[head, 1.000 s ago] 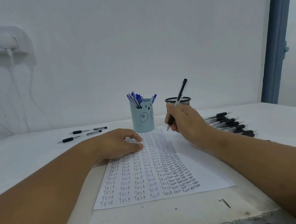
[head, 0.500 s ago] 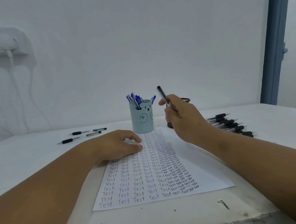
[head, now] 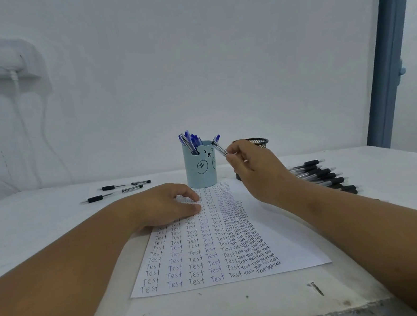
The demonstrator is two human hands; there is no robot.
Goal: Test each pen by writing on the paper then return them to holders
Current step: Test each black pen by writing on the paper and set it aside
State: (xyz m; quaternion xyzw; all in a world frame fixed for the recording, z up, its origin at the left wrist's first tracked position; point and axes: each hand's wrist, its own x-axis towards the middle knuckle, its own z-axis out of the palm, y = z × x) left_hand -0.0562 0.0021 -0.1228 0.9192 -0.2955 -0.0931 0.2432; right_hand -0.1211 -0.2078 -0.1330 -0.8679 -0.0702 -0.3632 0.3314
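The right hand (head: pixel 255 169) is raised above the top of the paper (head: pixel 277 242), its grip closed in a pinch of thumb and fingertips on a pen (head: pixel 219 146). The pen slants up and to the left from the fingers, its far end close to the rim of the light blue bear-faced holder (head: pixel 201 169), which stands at the head of the sheet with several blue pens (head: pixel 189 141) in it. A black mesh holder (head: pixel 257 142) sits just behind the hand, mostly hidden by it. The left hand (head: pixel 166 205) lies on the upper left of the paper, fingers loosely curved and pressing it down, holding nothing. Rows of "Test" cover the sheet. A row of black-gripped pens (head: pixel 324 177) lies on the white counter (head: pixel 35 231) to the right; three pens (head: pixel 116 191) lie loose to the left.
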